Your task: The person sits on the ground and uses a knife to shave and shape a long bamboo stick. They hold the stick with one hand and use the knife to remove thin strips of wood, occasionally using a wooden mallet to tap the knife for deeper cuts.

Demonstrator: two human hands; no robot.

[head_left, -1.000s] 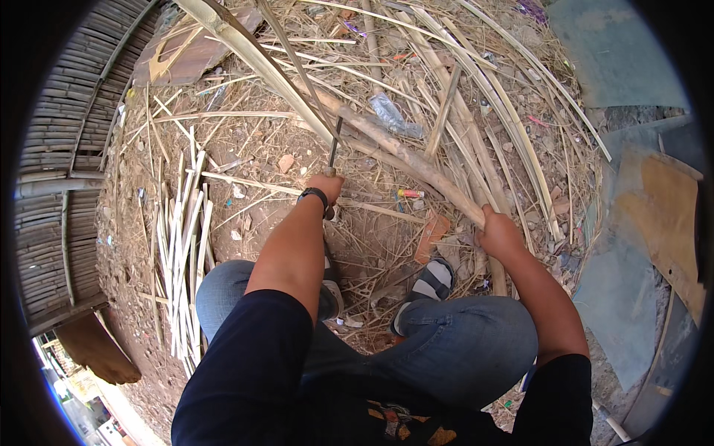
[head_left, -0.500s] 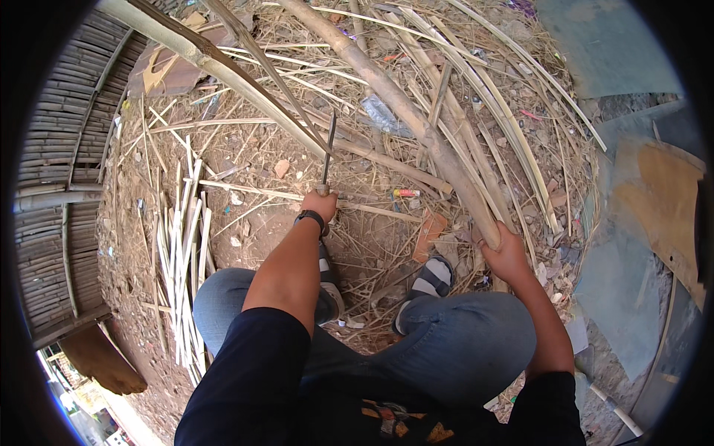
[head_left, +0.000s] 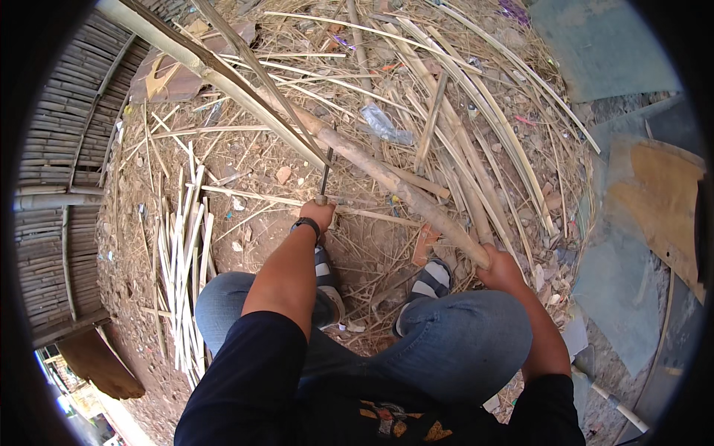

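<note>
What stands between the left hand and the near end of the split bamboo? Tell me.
Only the dark blade that the left hand grips, reaching up to the split bamboo. Nothing else visible blocks that gap; the pale strip behind the hand seems to lie on the ground.

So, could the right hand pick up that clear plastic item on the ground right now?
Probably not as things stand: the right hand is closed around the near end of the wooden pole, and the clear plastic item lies well forward of that hand. Nothing seems to cover it.

Matt wooden pole (head_left: 405,189), metal blade (head_left: 326,175).
</note>
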